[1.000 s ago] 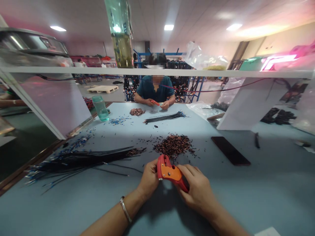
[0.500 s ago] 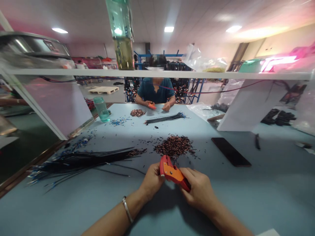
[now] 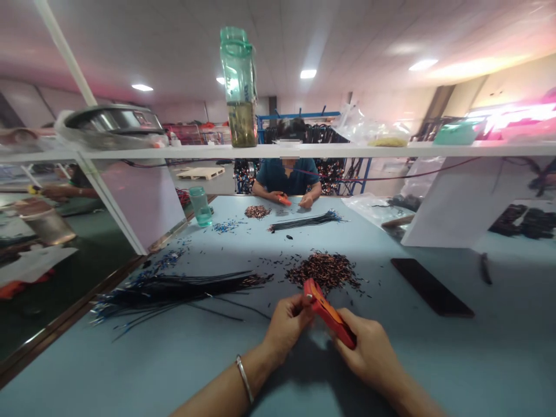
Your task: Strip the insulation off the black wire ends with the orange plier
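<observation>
My right hand (image 3: 369, 347) is wrapped round the handle of a red and orange wire stripper (image 3: 330, 315), its head pointing away and to the left. At that head, my left hand (image 3: 289, 324) is closed in a pinch. A thin black wire (image 3: 243, 305) runs from the bundle to my left fingers; its end is hidden there. The bundle of black wires (image 3: 186, 286) lies to the left, with blue and silver tips at its far left end. Just beyond the tool is a pile of small dark and copper-coloured pieces (image 3: 325, 269).
A black phone (image 3: 430, 286) lies at the right. Small blue pieces (image 3: 228, 226) are scattered near a green cup (image 3: 200, 207). Across the table, a person (image 3: 286, 176) holds an orange tool near another wire bundle (image 3: 304, 221). A white shelf (image 3: 304, 151) spans above, carrying a bottle (image 3: 241, 92).
The view has tilted up and turned left, so everything sits lower and farther right. The wire stripper has rolled, showing more of its narrow red edge. Both hands keep their grip.
</observation>
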`<state>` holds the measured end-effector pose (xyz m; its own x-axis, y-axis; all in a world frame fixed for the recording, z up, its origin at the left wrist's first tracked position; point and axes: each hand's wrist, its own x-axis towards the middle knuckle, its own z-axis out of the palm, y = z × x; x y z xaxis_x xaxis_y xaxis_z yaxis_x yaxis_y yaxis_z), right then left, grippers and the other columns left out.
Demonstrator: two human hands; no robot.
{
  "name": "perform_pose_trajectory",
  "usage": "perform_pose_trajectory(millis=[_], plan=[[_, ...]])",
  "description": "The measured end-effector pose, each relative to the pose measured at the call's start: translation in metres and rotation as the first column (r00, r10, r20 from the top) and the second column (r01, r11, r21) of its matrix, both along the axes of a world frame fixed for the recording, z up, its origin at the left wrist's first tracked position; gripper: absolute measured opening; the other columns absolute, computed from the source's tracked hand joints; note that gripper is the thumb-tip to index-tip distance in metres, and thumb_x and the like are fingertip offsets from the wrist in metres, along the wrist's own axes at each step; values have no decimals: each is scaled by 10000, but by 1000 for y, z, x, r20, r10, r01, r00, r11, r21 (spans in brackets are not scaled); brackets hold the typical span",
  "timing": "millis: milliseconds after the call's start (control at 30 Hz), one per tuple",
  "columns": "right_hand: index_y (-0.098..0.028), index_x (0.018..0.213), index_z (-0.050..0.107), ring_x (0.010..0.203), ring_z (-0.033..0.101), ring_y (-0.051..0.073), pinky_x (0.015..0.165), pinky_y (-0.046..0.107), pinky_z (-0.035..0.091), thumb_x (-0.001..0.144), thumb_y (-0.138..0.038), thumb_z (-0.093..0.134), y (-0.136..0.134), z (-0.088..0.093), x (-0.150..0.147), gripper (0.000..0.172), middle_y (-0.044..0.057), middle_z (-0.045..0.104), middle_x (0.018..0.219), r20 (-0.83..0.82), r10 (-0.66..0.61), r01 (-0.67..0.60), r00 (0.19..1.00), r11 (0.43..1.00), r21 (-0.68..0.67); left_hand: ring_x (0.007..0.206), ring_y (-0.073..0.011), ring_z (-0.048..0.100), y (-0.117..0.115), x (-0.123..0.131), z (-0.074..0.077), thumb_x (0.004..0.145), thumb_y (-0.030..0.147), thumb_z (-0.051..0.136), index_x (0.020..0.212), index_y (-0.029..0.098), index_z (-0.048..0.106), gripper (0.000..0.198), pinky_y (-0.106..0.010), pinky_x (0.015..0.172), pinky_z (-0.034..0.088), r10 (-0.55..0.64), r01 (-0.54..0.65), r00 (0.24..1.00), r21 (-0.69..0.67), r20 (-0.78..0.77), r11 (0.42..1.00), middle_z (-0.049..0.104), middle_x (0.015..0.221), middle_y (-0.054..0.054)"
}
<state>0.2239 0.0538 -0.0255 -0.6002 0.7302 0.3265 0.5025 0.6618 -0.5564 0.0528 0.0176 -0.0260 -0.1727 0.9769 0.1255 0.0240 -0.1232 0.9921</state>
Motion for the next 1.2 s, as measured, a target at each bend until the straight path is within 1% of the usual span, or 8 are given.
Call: perform_pose_trajectory(millis=[100, 200, 400, 500, 667, 833, 967, 1200], plan=[[-192, 883, 603, 569, 528, 186, 567, 279, 394, 791, -330, 532, -2, 12, 3, 180, 7, 595, 647, -149, -15, -14, 989, 981, -194, 592, -128, 469, 0, -3, -1, 769, 454, 633, 707, 146, 661, 316, -237, 586, 374, 110, -107, 990, 44, -87, 993, 557, 608, 0], [-183, 814, 611, 627, 525, 186, 596, 282, 409, 755, -398, 616, -4, 19, 4, 223, 7, 593, 680, -338, -29, -134, 941, 883, -449, 606, -134, 478, 0, -8, -1, 773, 381, 611, 719, 161, 667, 233, -235, 593, 370, 179, -169, 970, 72, -166, 983, 570, 619, 7], [-150, 934, 650, 655, 626, 183, 625, 297, 477, 654, -393, 749, -8, 8, 0, 384, 41, 662, 772, -551, -307, -459, 776, 325, -827, 608, -139, 489, 3, -18, -3, 774, 323, 544, 769, 172, 638, 178, -232, 592, 372, 233, -227, 936, 53, -262, 972, 580, 643, 15], [-148, 933, 657, 633, 653, 179, 598, 284, 482, 642, -350, 767, -6, 3, 0, 371, 38, 677, 754, -553, -367, -520, 748, 192, -832, 589, -138, 489, 5, -20, -6, 797, 299, 503, 799, 172, 633, 182, -232, 583, 373, 243, -240, 922, 49, -301, 970, 575, 631, 18], [-137, 932, 666, 654, 688, 185, 673, 304, 506, 687, -333, 732, -4, 4, 4, 321, 57, 718, 768, -586, -315, -579, 747, 124, -806, 581, -144, 503, 4, -18, -6, 837, 331, 514, 805, 180, 654, 209, -233, 574, 364, 256, -244, 895, 79, -367, 967, 580, 619, 18], [-131, 936, 663, 657, 700, 195, 651, 300, 506, 702, -317, 705, -7, 5, 7, 301, 72, 730, 779, -576, -261, -563, 775, 128, -816, 790, -188, 609, 1, -18, 1, 846, 289, 548, 863, 230, 715, 177, -268, 719, 410, 314, -283, 847, 136, -428, 949, 703, 854, -24], [-135, 930, 666, 662, 700, 195, 647, 297, 509, 702, -315, 704, -7, 5, 7, 293, 70, 730, 784, -580, -250, -565, 776, 136, -814, 792, -203, 629, 2, -19, 0, 829, 263, 587, 817, 244, 724, 138, -316, 856, 410, 314, -260, 837, 179, -449, 949, 701, 678, -4], [-133, 920, 674, 648, 702, 200, 639, 303, 519, 687, -314, 715, -5, 4, 7, 298, 72, 730, 772, -585, -247, -572, 772, 130, -810, 632, -145, 596, 1, -17, -6, 886, 283, 491, 894, 176, 686, 222, -232, 619, 427, 296, -220, 848, 216, -439, 951, 686, 721, -14]])
